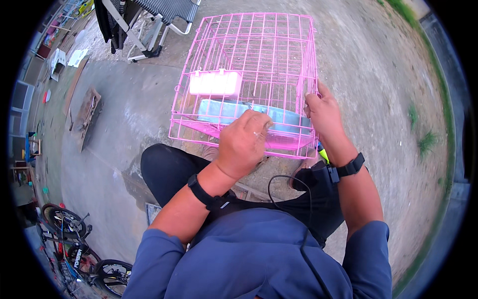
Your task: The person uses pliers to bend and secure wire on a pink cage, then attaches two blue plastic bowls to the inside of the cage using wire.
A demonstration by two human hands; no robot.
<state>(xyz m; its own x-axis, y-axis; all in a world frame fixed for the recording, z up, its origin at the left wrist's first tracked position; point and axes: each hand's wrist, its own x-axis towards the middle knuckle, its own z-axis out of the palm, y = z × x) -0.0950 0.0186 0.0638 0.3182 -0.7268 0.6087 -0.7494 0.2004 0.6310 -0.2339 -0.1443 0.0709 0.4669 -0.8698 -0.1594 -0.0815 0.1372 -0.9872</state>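
Note:
A pink wire cage (259, 45) stands on the ground in front of my knees. My left hand (244, 142) is closed at the cage's near side, fingers bent and pressed together at its wires; the fingertips are partly hidden. At the right side, my right hand (324, 112) grips the cage's upright edge, thumb and fingers around the wires. Inside the cage, a pale pink-white plastic box (215, 83) hangs on the wires at the left. A light-blue, shiny tray-like thing (219, 110) lies along the near side, partly behind my left hand.
A folding chair (169, 10) stands beyond the cage at the left. Bicycles (74, 249) are at the lower left, and a wooden board (89, 117) lies on the concrete. A black cable (309, 199) hangs over my lap. Grass (427, 142) grows at the right.

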